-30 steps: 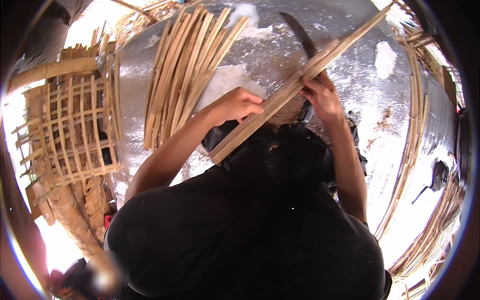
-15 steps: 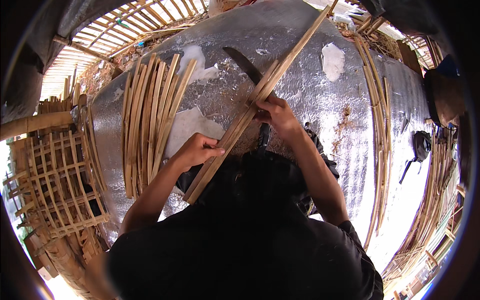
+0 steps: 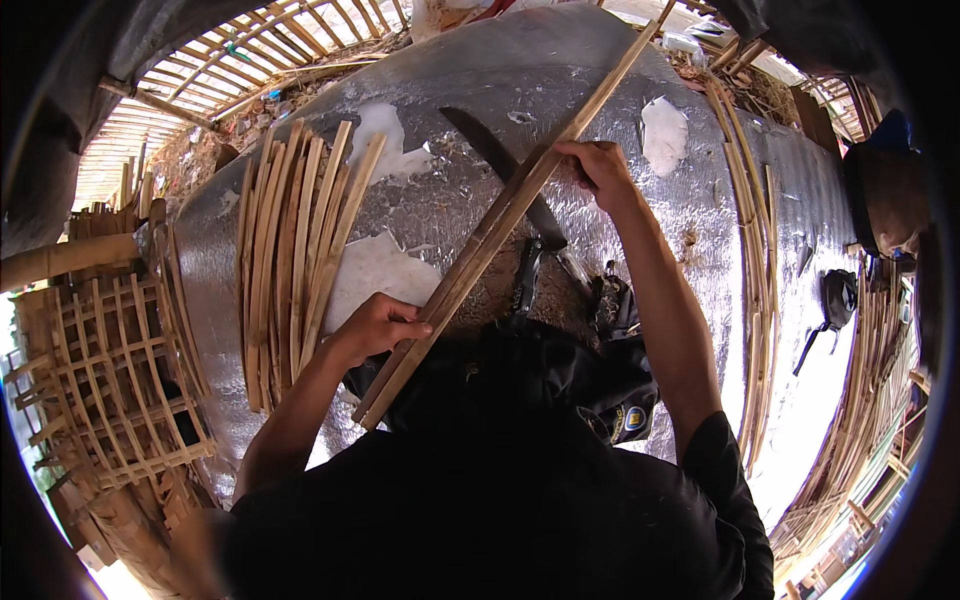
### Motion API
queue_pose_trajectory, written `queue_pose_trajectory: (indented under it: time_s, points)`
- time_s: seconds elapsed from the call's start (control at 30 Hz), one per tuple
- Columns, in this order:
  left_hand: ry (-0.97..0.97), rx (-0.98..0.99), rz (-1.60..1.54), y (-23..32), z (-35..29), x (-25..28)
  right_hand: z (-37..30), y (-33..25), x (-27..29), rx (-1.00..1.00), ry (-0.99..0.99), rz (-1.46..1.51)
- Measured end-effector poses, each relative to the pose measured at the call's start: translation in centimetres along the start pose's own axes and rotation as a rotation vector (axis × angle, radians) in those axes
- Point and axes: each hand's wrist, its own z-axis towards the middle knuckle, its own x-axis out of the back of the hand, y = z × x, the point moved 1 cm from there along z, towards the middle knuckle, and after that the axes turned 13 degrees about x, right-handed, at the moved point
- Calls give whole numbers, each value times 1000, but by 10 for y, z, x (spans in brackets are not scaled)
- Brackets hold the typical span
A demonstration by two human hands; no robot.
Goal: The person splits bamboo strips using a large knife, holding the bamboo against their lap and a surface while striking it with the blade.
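Observation:
A long bamboo strip point(image 3: 487, 232), seemingly two pieces lying along each other, runs slantwise from my lap up to the far right. Near its lower end my left hand point(image 3: 378, 326) grips it between thumb and fingers. Farther up, my right hand point(image 3: 597, 170) is closed on it, fingers curled underneath. Beneath the strip a large dark-bladed knife point(image 3: 487, 138) lies on the silvery foil sheet point(image 3: 480, 78); the strip crosses over its blade, and its handle end points toward my lap.
A bundle of bamboo strips point(image 3: 290, 250) lies on the foil to the left, beside white torn patches point(image 3: 385, 275). More long strips point(image 3: 752, 230) lie on the right, near a small black bag point(image 3: 838, 298). A woven bamboo lattice point(image 3: 125, 365) stands at the far left.
My right hand has slid up and away along the strip, from near the middle to farther out. The pieces now lie closely together, and more of the knife shows.

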Motion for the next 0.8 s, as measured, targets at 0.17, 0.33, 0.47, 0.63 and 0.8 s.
queue_pose_trajectory:
  time_s: [0.17,0.33,0.47,0.63,0.8]
  points:
    - [9,-24,39,-7,7,1,-1,1,-15,58,90,-239]
    - [-9,-49,0,-17,0,7,-10,3,-20,238,2,-92]
    - [159,-159,7,-28,-26,49,-50,-27,-15,449,-41,213]
    - [1039,-121,737,-66,-85,147,-108,-75,-24,534,-99,280]
    - [1239,-300,320,-2,-97,106,-156,-45,-73,605,-163,501]
